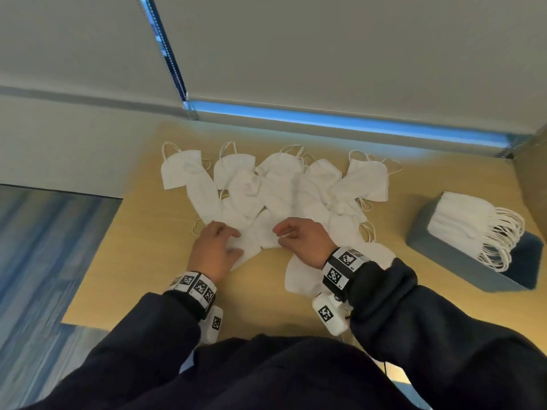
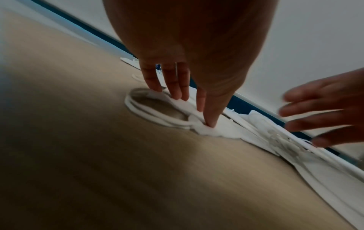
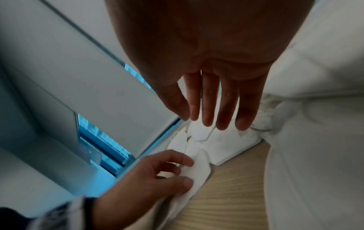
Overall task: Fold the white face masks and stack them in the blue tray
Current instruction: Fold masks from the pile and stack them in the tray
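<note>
Several loose white face masks [image 1: 278, 184] lie spread and overlapping across the middle of the wooden table [image 1: 142, 270]. My left hand [image 1: 233, 242] presses the near mask [image 1: 251, 247] onto the table with its thumb and straight fingertips [image 2: 209, 123], next to that mask's ear loop [image 2: 149, 115]. Just to its right, my right hand [image 1: 282, 235] hovers over the same pile with straight fingers [image 3: 208, 118] and holds nothing. The blue tray [image 1: 438, 255] stands at the right with a stack of folded masks [image 1: 461, 220] in it, ear loops hanging over its near side.
Another mask [image 1: 302, 273] lies under my right wrist. A window ledge and a roller blind [image 1: 325, 54] close off the far side of the table. The table's left edge drops to blue carpet [image 1: 44, 247]. Bare wood shows near me.
</note>
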`<state>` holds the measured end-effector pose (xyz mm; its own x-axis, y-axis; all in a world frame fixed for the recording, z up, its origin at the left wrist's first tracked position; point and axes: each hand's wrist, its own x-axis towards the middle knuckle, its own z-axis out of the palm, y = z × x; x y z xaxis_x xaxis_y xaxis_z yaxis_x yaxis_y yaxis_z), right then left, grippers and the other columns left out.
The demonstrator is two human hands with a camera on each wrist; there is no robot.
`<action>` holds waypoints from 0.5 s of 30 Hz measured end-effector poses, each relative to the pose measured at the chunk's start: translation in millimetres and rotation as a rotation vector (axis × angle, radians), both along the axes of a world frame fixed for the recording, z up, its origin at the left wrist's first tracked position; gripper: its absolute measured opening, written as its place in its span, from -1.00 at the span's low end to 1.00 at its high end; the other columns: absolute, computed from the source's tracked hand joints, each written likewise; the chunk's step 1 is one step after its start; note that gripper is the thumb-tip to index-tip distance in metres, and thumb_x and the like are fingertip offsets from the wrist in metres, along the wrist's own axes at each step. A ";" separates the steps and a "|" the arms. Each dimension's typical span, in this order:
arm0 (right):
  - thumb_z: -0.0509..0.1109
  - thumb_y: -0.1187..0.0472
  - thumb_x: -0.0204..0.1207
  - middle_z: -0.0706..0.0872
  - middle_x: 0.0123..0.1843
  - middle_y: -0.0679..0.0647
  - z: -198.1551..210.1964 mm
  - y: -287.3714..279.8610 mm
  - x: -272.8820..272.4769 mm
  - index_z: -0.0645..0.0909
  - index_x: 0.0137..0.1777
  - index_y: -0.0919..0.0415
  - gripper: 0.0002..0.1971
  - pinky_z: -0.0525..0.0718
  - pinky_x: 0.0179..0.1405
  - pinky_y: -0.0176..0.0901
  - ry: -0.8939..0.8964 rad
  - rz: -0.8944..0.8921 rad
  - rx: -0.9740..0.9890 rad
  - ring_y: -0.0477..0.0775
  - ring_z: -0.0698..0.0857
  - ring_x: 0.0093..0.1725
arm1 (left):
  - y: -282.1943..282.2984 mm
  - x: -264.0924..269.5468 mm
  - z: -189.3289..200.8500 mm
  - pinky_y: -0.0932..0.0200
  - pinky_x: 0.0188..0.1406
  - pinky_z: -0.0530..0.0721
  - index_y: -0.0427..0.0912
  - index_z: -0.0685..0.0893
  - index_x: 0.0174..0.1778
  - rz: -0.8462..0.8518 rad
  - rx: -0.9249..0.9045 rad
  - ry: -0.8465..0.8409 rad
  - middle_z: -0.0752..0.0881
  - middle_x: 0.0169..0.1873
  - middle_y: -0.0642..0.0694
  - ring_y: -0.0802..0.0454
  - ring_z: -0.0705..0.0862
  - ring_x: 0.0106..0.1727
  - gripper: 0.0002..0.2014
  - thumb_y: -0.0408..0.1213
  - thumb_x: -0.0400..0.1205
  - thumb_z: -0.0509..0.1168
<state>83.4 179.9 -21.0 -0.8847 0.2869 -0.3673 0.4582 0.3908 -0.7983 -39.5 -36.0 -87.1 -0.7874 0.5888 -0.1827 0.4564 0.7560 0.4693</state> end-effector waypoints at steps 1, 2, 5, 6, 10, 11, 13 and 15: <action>0.42 0.27 0.58 0.78 0.26 0.01 -5.3 -5.8 -10.0 0.73 0.29 0.05 -0.70 0.63 0.31 -0.14 -0.053 0.056 0.083 0.05 0.75 0.21 | -5.8 -1.7 -1.2 0.00 0.29 0.62 -0.02 0.77 0.18 -0.036 0.009 -0.012 0.58 0.29 -0.04 -0.09 0.61 0.29 -0.64 -0.13 0.47 0.59; 0.39 0.28 0.60 0.72 0.38 0.04 -10.7 -10.4 -18.6 0.67 0.40 0.05 -0.62 0.59 0.38 -0.11 -0.112 0.105 0.170 0.08 0.70 0.30 | -11.7 -4.2 -1.5 0.06 0.30 0.58 -0.02 0.78 0.13 -0.065 0.017 -0.038 0.57 0.30 -0.02 -0.07 0.60 0.31 -0.67 -0.15 0.46 0.60; 0.33 0.32 0.61 0.44 0.64 0.09 -26.0 -19.2 -37.3 0.39 0.67 0.04 -0.39 0.46 0.56 0.00 -0.267 0.205 0.401 0.17 0.55 0.52 | -33.3 -16.4 1.2 0.17 0.34 0.48 0.01 0.78 0.09 -0.159 0.006 -0.151 0.55 0.29 0.07 0.01 0.56 0.36 -0.67 -0.25 0.43 0.62; 0.33 0.33 0.61 0.40 0.65 0.09 -28.5 -21.9 -41.6 0.31 0.72 0.03 -0.34 0.47 0.55 0.04 -0.313 0.229 0.452 0.18 0.55 0.52 | -41.1 -21.6 3.5 0.15 0.35 0.49 0.03 0.79 0.08 -0.200 -0.012 -0.181 0.56 0.28 0.10 0.04 0.55 0.35 -0.66 -0.27 0.42 0.62; 0.35 0.20 0.64 0.53 0.56 0.05 -28.6 -32.1 -52.1 0.31 0.72 -0.03 -0.36 0.55 0.45 0.05 -0.408 0.364 0.666 0.14 0.57 0.48 | -61.2 -47.4 20.6 0.20 0.14 0.62 0.13 0.79 0.05 -0.254 -0.110 -0.262 0.72 0.02 0.21 0.17 0.69 0.09 -0.72 -0.02 0.45 0.61; 0.37 0.16 0.61 0.55 0.53 0.04 -28.3 -34.2 -52.1 0.41 0.65 -0.05 -0.41 0.56 0.40 0.04 -0.389 0.392 0.742 0.14 0.57 0.45 | -60.4 -53.5 26.3 0.22 0.06 0.64 0.14 0.80 0.05 -0.235 -0.088 -0.265 0.75 -0.08 0.21 0.19 0.72 0.01 -0.73 0.06 0.47 0.58; 0.45 0.12 0.53 0.53 0.46 0.05 -28.4 -38.1 -52.4 0.57 0.45 -0.06 -0.53 0.55 0.26 0.03 -0.318 0.402 0.824 0.16 0.53 0.38 | -50.4 -62.9 35.0 0.19 -0.02 0.64 0.14 0.78 0.09 -0.206 -0.026 -0.201 0.74 -0.19 0.20 0.14 0.74 -0.04 -0.78 0.05 0.56 0.50; 0.51 0.07 0.47 0.49 0.43 0.04 -30.3 -40.9 -51.9 0.55 0.38 -0.06 -0.53 0.52 0.13 0.01 -0.278 0.384 0.815 0.17 0.50 0.35 | -33.2 -65.9 37.6 0.09 0.04 0.67 0.13 0.74 0.21 -0.196 0.001 -0.120 0.71 -0.10 0.15 0.04 0.74 0.03 -0.76 -0.02 0.63 0.42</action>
